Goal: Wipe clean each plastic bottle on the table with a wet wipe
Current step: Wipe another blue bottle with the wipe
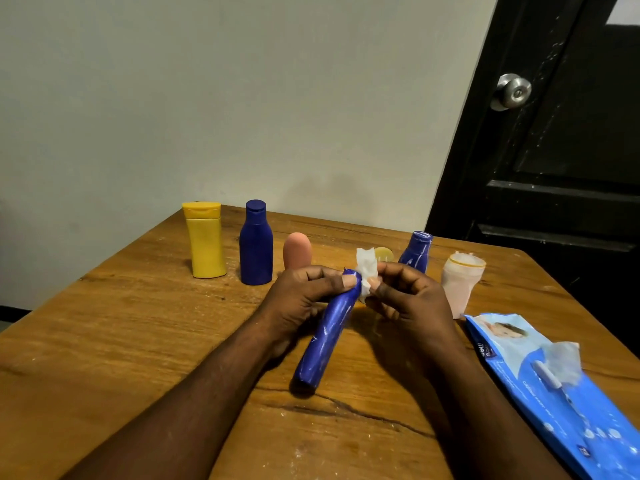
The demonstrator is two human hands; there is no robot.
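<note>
Wiping tip of long blue plastic bottle [325, 337] clamped in left-hand fingers [346, 280]; white wet wipe [365, 270] pinched in right-hand fingers [375, 282]. Next, likely: rub body below fingers.

Long blue bottle [327, 337]: glossy, slanted, base near, top far. Sits mid table [104, 341]. Left hand [304, 299] grips upper part.
Wet wipe [366, 271]: white, crumpled, pinched by right hand [408, 296] against top of long blue bottle.
Far row, standing, left to right:
- yellow bottle [204, 240], flip cap
- dark blue bottle [255, 247], capped
- salmon bottle [297, 251], rounded top, base hidden behind left hand
- small blue bottle [415, 252], partly behind right hand
- pale translucent bottle [459, 289], yellow band at rim, rightmost
</note>
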